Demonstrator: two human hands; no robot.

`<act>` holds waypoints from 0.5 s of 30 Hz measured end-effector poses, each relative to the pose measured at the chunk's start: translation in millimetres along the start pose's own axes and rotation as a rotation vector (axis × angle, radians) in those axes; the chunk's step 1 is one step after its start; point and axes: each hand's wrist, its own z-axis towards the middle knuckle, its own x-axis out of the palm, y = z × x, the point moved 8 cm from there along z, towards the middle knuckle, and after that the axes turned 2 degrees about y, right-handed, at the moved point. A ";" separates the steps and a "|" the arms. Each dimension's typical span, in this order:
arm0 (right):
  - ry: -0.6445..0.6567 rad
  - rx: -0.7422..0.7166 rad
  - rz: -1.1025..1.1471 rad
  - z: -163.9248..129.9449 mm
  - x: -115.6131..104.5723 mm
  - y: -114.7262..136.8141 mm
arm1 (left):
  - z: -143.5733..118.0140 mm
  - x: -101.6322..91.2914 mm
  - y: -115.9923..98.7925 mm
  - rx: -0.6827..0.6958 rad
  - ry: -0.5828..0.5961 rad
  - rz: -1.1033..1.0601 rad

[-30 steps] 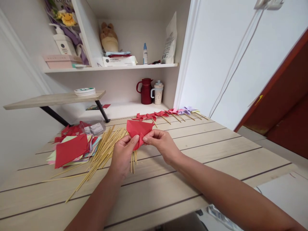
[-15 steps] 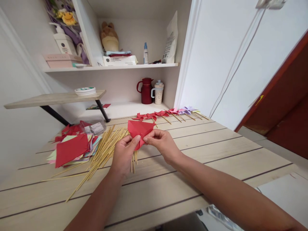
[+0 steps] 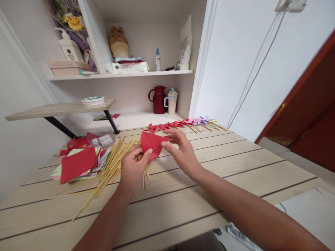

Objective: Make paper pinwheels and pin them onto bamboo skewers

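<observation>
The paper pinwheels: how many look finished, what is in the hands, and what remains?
Done: a row of finished pinwheels on sticks lies along the far edge of the table, mostly red, a few purple. In hand: the left hand pinches a partly folded red paper while the right hand touches its edge. Left: a stack of paper squares and many loose bamboo sticks.

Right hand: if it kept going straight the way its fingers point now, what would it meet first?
The right hand points up and left toward the far table edge. Its fingertips already touch the red paper that the left hand pinches. Past that, probably the row of red pinwheels, though depth is unclear.
</observation>
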 end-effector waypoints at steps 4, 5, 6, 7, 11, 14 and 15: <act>0.030 -0.135 -0.186 9.6 -15.1 24.9 | -1.8 5.4 -16.0 0.120 0.025 0.141; 0.094 -0.125 -0.219 11.8 -13.5 25.1 | -2.5 7.7 -17.5 0.140 0.041 0.159; 0.159 -0.109 -0.241 13.4 -11.3 23.5 | -3.0 9.7 -18.1 0.156 0.057 0.176; 0.215 -0.092 -0.257 14.3 -9.1 20.8 | -3.4 11.3 -17.7 0.168 0.071 0.195; 0.354 -0.050 -0.290 14.3 -1.4 9.3 | -3.5 11.3 -14.8 0.208 0.087 0.281; 0.388 -0.046 -0.280 13.2 2.7 7.5 | -3.4 10.8 -14.9 0.240 0.089 0.307; 0.387 -0.050 -0.277 13.0 3.4 8.3 | -3.5 11.7 -15.0 0.247 0.098 0.307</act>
